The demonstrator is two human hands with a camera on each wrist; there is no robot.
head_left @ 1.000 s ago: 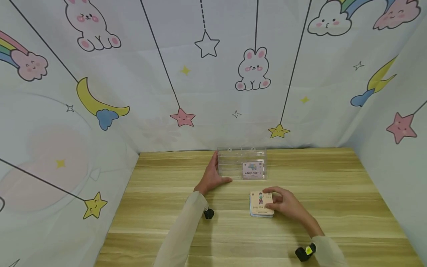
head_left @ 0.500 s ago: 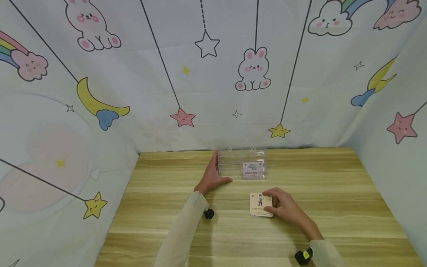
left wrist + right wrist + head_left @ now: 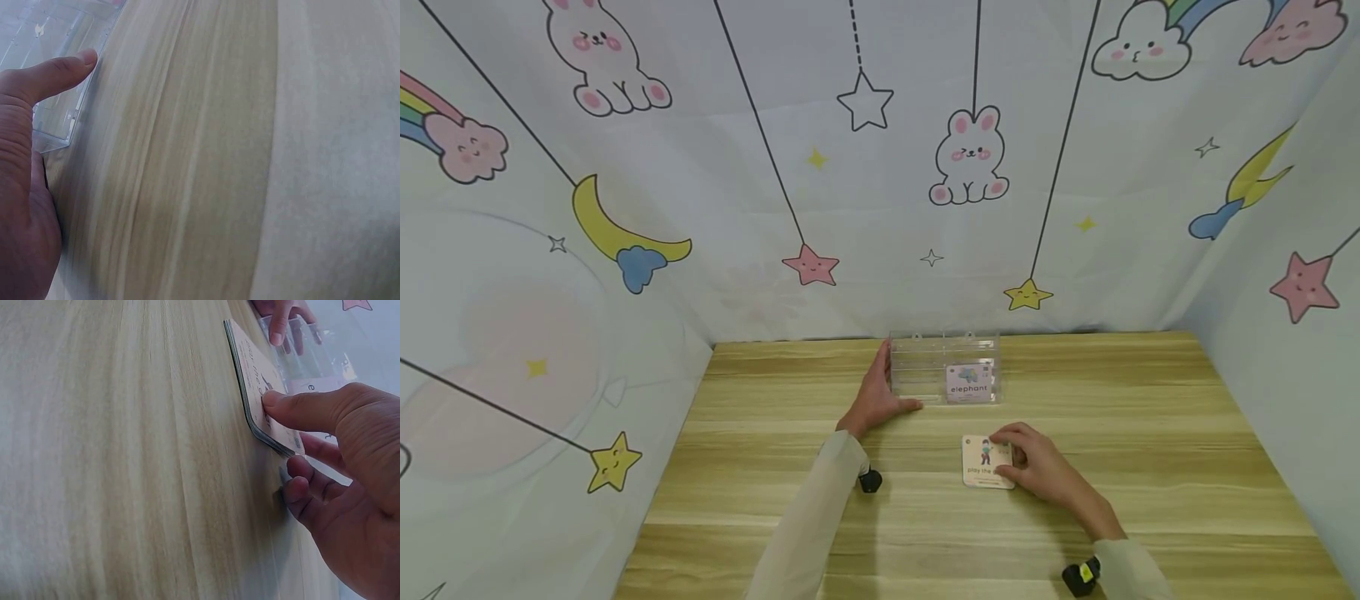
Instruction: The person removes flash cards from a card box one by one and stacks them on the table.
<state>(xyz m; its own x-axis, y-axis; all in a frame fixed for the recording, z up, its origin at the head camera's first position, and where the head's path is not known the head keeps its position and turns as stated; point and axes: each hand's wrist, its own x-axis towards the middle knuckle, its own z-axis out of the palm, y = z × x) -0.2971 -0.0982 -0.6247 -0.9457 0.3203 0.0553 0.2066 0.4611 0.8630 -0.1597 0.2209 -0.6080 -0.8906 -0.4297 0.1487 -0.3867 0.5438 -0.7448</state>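
The right hand (image 3: 1037, 467) lay on the card stack (image 3: 985, 461) near the front middle of the table (image 3: 1150, 433), its thumb pressed on the top card and its fingers (image 3: 300, 487) curled at the stack's right edge, so it held the stack rather than hanging idle. To lift one card cleanly, the thumb would probably do best to slide the top card sideways off the rest before the fingers pinched it, since the cards sat flush and thin and two could come up together. The stack was a low, square-cornered pile of pale cards; the top one showed a small figure and the words "play the", the rest hidden under the hand. Farther back, the left hand (image 3: 877, 398) steadied the left end of the clear box (image 3: 925, 371), its thumb (image 3: 56, 72) straight along the box's near edge and its fingers on the side wall. A card (image 3: 969, 382) reading "elephant" stood upright inside the box, at its right front.
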